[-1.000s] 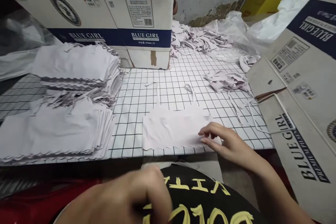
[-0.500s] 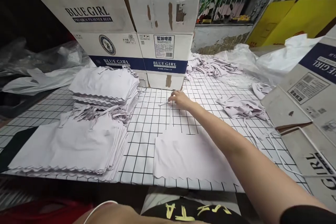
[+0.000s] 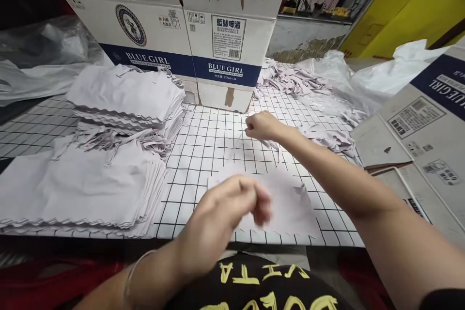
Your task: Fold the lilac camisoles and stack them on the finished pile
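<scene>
My right hand is closed in a fist above the grid-patterned tabletop, in front of the carton. Thin white straps run from it down to a pale camisole-like garment piece, which lies spread near the table's front edge. One corner of this piece is slightly folded. My left hand, smeared by motion, hovers over the left part of the cloth with fingers loosely bent and nothing visible in them. To the left stand neat stacks of similar pale pieces with wavy hems and gathered straps.
A tall white-and-blue beer carton stands at the back of the table. Another carton leans at the right. Loose pale cloth pieces and clear plastic bags lie at the right rear. A yellow box is behind them.
My left hand has come up over the garment piece. My right hand has closed into a fist and lifted slightly, raising the straps. The view has tilted down and closer.
</scene>
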A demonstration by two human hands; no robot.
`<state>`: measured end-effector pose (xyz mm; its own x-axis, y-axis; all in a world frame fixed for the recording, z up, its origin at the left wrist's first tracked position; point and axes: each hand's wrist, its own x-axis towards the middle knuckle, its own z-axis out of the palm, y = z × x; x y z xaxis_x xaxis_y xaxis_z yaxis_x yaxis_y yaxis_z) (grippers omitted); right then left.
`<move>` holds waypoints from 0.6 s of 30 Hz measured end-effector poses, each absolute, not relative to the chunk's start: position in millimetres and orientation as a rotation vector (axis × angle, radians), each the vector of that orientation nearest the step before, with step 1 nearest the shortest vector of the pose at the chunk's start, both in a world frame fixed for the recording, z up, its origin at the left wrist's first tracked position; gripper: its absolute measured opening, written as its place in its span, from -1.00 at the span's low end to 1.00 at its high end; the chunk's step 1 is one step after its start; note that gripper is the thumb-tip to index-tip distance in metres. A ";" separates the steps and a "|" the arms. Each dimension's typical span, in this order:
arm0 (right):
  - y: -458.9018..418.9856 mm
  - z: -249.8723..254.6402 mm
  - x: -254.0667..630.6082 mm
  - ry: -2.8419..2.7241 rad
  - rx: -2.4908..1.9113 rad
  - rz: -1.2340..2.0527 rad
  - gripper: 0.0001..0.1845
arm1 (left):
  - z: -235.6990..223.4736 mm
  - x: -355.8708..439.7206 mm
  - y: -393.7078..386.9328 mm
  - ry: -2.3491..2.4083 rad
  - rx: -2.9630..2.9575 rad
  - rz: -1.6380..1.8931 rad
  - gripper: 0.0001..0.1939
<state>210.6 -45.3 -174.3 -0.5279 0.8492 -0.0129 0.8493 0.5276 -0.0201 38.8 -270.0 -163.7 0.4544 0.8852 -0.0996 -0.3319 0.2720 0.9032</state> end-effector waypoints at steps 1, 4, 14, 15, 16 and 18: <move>-66.8 -172.1 213.7 2.725 1.622 -0.131 -0.84 | -170.7 46.4 -250.3 0.692 0.779 0.903 -0.60; -137.4 -174.8 225.3 2.761 1.657 -0.436 -0.82 | -203.3 60.9 -203.4 0.684 0.331 0.799 -0.52; -180.3 -230.8 261.8 2.562 2.008 -2.161 -0.71 | -225.1 56.0 -179.9 0.731 0.548 0.810 -0.86; -174.9 -233.6 263.7 2.563 2.076 -2.134 -0.71 | -221.6 51.5 -175.9 0.813 0.642 0.882 -0.85; -169.5 -235.5 265.8 2.583 2.174 -2.017 -0.71 | -219.5 46.3 -171.0 0.916 0.768 0.965 -0.83; -158.5 -238.0 269.5 2.594 2.337 -1.635 -0.71 | -220.7 35.7 -160.0 1.154 1.094 1.085 -0.81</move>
